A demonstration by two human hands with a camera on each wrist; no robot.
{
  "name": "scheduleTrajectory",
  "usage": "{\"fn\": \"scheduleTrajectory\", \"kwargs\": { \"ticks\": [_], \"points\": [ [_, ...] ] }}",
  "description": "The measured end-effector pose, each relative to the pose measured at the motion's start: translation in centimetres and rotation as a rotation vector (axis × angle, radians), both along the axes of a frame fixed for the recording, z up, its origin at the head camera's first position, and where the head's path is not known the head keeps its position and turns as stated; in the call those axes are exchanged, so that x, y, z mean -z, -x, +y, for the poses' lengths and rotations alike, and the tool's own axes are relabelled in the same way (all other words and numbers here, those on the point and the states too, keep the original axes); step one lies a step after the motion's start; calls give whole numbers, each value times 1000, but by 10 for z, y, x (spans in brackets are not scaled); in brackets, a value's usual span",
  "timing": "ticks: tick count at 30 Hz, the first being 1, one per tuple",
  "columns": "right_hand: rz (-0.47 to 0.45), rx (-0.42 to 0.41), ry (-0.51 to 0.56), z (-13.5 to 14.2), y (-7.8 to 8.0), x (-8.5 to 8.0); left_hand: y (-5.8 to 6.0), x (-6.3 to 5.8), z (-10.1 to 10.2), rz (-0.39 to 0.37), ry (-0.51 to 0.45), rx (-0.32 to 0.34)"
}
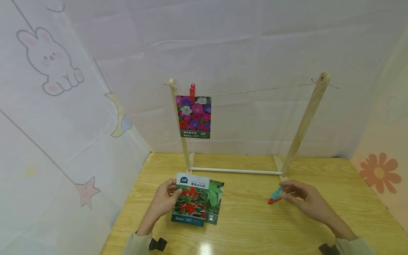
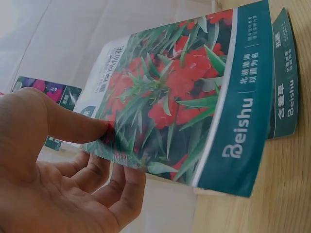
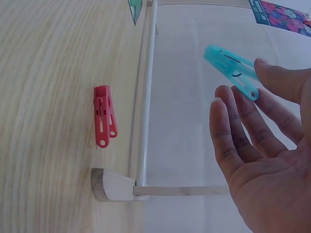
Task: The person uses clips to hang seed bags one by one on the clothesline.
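My left hand (image 1: 165, 199) pinches a seed packet with red flowers (image 1: 190, 202) by its left edge, thumb in front. A second packet with green leaves (image 1: 215, 198) shows partly behind it; how it is held is hidden. Between thumb and fingers, my right hand (image 1: 302, 199) pinches a turquoise clothespin (image 3: 231, 65) above the table. A red clothespin (image 3: 102, 116) lies on the table below that hand. On the string (image 1: 255, 91) hangs a packet with pink, purple and white flowers (image 1: 195, 117), clipped by another red clothespin (image 1: 192, 92) near the left post.
The string runs between two upright wooden posts, the left post (image 1: 183, 141) and the right post (image 1: 304, 124). A white rod (image 1: 236, 171) joins them low down, behind my hands. The wooden table (image 1: 245, 226) meets a printed cloth backdrop (image 1: 239, 53) at the back and sides.
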State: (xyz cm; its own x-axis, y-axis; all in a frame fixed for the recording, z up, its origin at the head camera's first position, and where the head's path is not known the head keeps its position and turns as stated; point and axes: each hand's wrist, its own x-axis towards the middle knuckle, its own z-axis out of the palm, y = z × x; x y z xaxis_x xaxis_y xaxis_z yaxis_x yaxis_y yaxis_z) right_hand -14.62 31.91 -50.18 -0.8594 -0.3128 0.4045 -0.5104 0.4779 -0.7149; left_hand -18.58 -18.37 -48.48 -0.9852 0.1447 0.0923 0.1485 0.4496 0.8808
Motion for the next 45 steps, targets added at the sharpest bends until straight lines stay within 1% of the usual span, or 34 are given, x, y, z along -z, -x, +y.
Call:
{"fn": "scheduleTrajectory", "kwargs": {
  "ticks": [4, 8, 15, 17, 21, 26, 31, 40, 45],
  "points": [
    [14, 9, -5, 0, 0, -6, 2, -2, 4, -2, -7, 9],
    [31, -3, 5, -1, 1, -11, 3, -5, 8, 9, -31, 12],
    [21, -11, 4, -3, 3, -19, 10, -10, 14, 55, -66, 29],
    [25, -10, -5, -3, 4, -22, 12, -12, 16, 73, -66, 38],
    [44, 0, -30, -3, 6, -29, 16, -18, 21, 93, -58, 33],
    [35, -9, -23, -3, 7, -37, 19, -26, 27, 104, -52, 33],
    [47, -15, -18, -4, 10, -42, 22, -32, 33, 117, -50, 39],
    [51, 19, -36, -6, 12, -50, 29, -41, 43, 133, -52, 69],
    [84, 23, -41, -6, 15, -55, 35, -45, 49, 158, -67, 87]
  ]
}}
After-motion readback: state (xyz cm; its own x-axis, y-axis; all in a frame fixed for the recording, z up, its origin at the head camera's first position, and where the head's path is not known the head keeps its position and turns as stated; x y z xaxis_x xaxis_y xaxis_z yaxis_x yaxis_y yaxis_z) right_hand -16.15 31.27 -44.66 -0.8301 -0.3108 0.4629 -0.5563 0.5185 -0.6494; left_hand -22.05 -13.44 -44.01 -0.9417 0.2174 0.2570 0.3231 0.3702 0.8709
